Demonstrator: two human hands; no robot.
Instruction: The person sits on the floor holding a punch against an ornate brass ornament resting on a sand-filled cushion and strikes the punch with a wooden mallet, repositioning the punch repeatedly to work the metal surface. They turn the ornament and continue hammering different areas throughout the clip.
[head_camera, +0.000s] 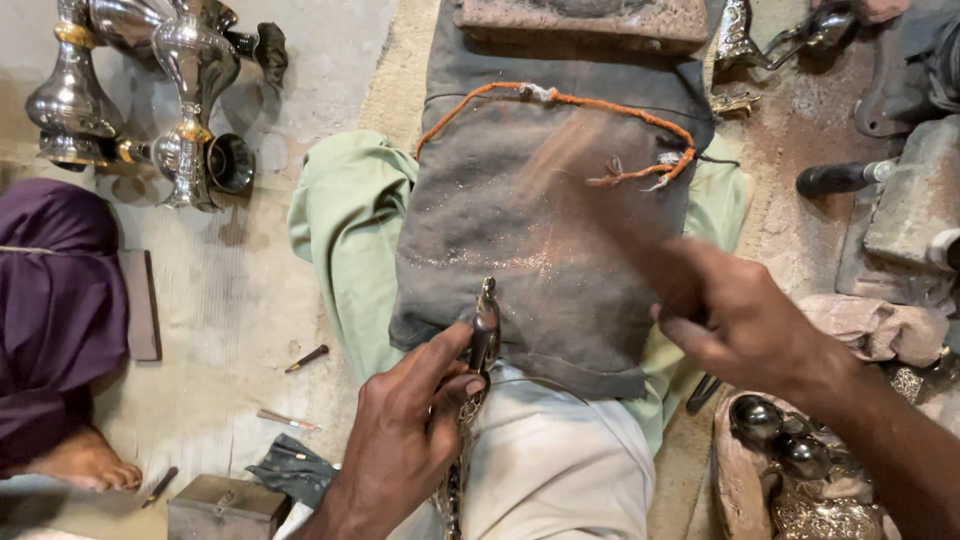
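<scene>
My left hand (410, 425) grips a slim, ornate silver metal piece (484, 335) that stands upright against the lower edge of a dark grey cloth (520, 220) spread over my lap. My right hand (735, 320) is closed around a long thin tool (570, 165) that streaks in blur up and left across the cloth. An orange cord (560, 100) lies looped on the cloth's upper part. Metal dust glitters on the cloth near the silver piece.
Polished silver vases (190, 90) stand on the floor at top left. Another person's purple garment (50, 300) and bare foot (85, 460) are at the left. Small tools (308, 357), a small wooden box (225, 505) and shiny round metal parts (775, 435) lie around me.
</scene>
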